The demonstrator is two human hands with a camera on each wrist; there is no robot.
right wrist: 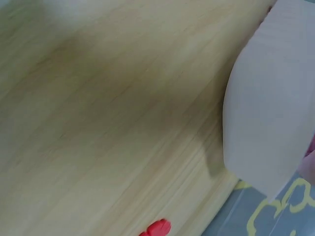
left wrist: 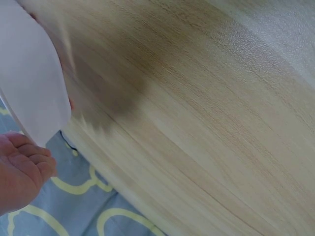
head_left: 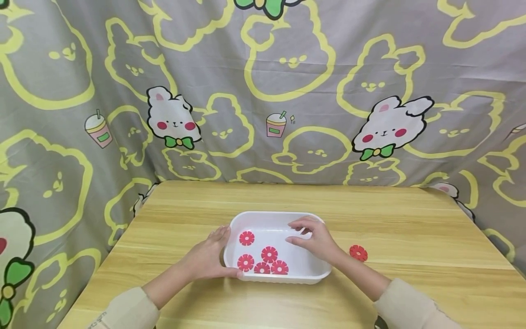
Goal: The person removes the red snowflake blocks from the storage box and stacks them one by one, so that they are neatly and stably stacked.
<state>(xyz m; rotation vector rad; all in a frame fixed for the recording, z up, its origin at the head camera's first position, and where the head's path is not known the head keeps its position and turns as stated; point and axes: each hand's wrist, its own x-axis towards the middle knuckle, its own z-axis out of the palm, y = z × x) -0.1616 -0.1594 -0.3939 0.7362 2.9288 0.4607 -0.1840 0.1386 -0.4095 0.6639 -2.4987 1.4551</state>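
A white plastic tray [head_left: 283, 279] stands on the table, with several red notched building discs [head_left: 269, 254] lying inside, mostly toward its left and front. My left hand [head_left: 209, 258] holds the tray's left end, thumb along the front rim and fingers at the left side. Over the right half of the tray is my right hand [head_left: 314, 237], its thumb and fingers apart and slightly bent, with no disc visible between them. Another red disc [head_left: 358, 253] lies on the table right of the tray. In the right wrist view, only a bit of the hand [right wrist: 307, 168] shows.
The wood-grain table [head_left: 197, 201] extends around the tray on all sides. A grey patterned curtain [head_left: 230, 82] hangs behind and along both sides of it. In the right wrist view, part of a red disc [right wrist: 158, 227] shows at the bottom edge.
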